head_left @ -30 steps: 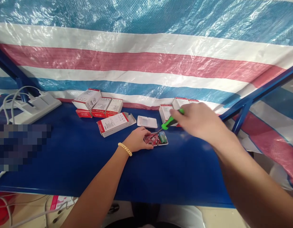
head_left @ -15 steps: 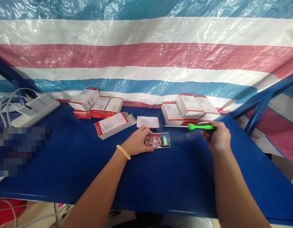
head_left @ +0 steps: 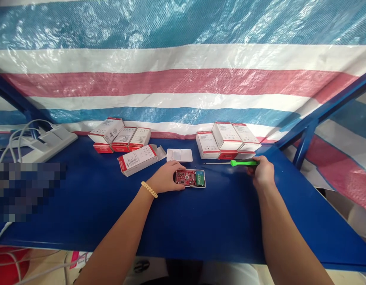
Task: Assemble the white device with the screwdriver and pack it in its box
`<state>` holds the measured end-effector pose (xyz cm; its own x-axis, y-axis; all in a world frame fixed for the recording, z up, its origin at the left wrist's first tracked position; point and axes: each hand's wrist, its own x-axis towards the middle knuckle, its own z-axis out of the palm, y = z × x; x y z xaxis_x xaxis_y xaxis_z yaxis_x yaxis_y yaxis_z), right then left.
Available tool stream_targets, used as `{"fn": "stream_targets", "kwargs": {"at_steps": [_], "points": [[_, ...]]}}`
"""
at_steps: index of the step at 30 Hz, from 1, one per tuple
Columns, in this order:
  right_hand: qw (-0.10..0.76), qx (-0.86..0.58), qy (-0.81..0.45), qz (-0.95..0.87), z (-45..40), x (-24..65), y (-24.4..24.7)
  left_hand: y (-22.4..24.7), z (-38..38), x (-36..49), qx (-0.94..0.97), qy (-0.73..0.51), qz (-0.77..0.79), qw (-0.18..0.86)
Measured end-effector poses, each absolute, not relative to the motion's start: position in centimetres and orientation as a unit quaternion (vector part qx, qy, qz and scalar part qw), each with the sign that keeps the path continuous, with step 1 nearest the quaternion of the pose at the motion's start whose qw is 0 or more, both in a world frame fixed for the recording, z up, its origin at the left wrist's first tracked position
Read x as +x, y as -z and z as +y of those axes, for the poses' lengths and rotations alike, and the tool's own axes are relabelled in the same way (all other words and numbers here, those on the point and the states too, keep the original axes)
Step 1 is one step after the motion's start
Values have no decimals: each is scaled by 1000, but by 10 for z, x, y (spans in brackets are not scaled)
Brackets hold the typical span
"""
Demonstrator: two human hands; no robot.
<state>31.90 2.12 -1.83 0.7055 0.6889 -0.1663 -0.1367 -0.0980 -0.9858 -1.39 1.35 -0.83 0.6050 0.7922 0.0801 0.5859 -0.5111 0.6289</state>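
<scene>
My left hand [head_left: 168, 177] grips the left end of a small open device [head_left: 187, 178], thumb at the near edge and fingers at the far one. A red circuit board and a green battery [head_left: 200, 178] show inside its white casing. My right hand [head_left: 263, 170] is closed around the green handle of a screwdriver [head_left: 244, 162]. The shaft points left, its tip just beyond the device's far right corner and apart from it. Behind the device lies a white plastic cover [head_left: 179, 155]. A tiny dark speck, perhaps a screw, is near the cover.
An opened white-and-red box [head_left: 138, 159] lies left of the cover. More such boxes stand stacked at the back left [head_left: 107, 130] and back right [head_left: 227, 136]. A power strip [head_left: 50, 144] with plugs and cables occupies the left end of the blue table [head_left: 201, 225].
The view has tilted up and shifted slightly. The screwdriver stays level, its tip still by the device's far right side. My left hand keeps its hold on the device.
</scene>
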Motion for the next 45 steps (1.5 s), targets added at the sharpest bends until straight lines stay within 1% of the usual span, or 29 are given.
{"fn": "stream_targets", "kwargs": {"at_steps": [6, 11, 14, 19, 23, 26, 30, 36, 41, 45], "points": [[618, -684, -317, -223, 22, 317, 21, 12, 13, -15, 864, -175, 406, 242], [600, -677, -349, -244, 22, 318, 24, 13, 13, -15, 864, -163, 414, 235], [610, -662, -354, -253, 22, 316, 25, 11, 12, -14, 861, -164, 420, 234], [660, -645, -308, -232, 23, 311, 21, 8, 11, -12, 865, -166, 413, 232], [652, -659, -300, -226, 23, 309, 22, 9, 12, -13, 864, -166, 405, 248], [653, -648, -323, -220, 25, 308, 24, 9, 12, -15, 865, -164, 399, 257], [666, -616, -352, -231, 25, 303, 26, 8, 12, -14, 862, -165, 413, 243], [666, -614, -355, -233, 26, 300, 27, 12, 12, -15, 859, -163, 424, 236], [670, -611, -348, -236, 27, 302, 28, 11, 11, -19, 863, -200, 407, 222], [670, -619, -345, -222, 27, 304, 26, 11, 12, -20, 847, -268, 424, 176]]}}
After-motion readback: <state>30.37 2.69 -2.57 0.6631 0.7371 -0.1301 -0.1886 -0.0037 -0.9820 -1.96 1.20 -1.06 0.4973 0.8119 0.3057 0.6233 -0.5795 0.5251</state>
